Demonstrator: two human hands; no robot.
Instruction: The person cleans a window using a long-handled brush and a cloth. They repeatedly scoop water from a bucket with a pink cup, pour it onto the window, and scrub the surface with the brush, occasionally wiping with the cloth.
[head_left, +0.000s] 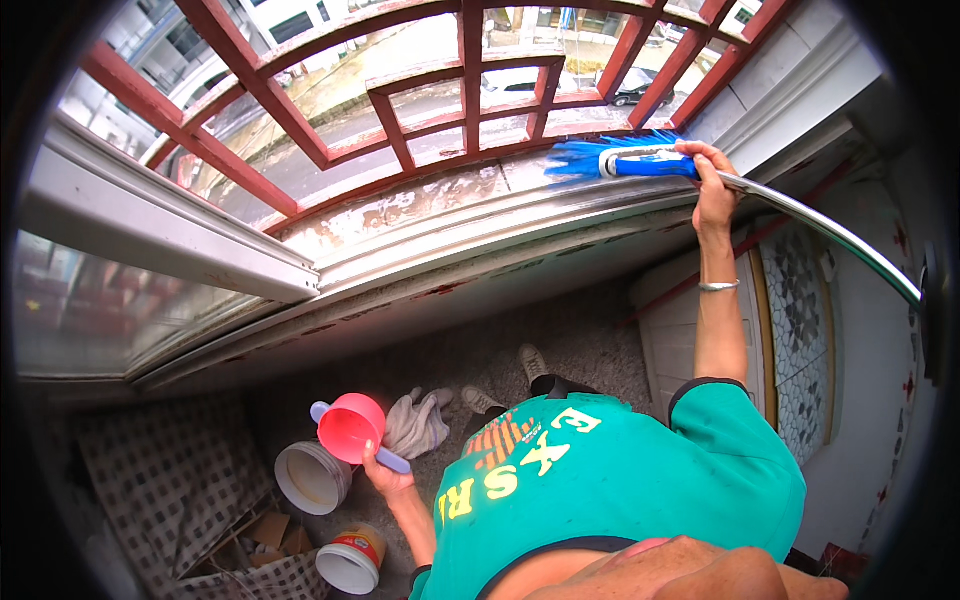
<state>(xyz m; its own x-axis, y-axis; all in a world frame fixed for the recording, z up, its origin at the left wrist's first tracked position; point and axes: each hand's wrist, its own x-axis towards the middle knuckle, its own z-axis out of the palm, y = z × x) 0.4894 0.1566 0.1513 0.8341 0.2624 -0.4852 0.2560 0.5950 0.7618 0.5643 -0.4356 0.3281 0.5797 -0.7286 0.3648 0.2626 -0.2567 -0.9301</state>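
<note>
My right hand (712, 184) grips a broom by the base of its silvery handle (832, 214), next to the blue-and-white head (649, 163). The blue bristles (581, 157), partly blurred, lie over the outer window sill (420, 195), close to the red lattice grille (471, 82). Low on the left, my left hand (390, 472) holds a pink plastic dipper (352, 427) by its lilac handle. The dipper's mouth faces up towards me, and I see no water in it. White scum or wet streaks mark the sill.
Below the dipper stand a white bucket (311, 478) and a smaller labelled tub (352, 559). A pale cloth (420, 424) lies on the rough floor near my shoes. A sliding window sash (172, 217) fills the left side. Leaning panels (799, 337) stand at right; a checked cover (172, 465) lies lower left.
</note>
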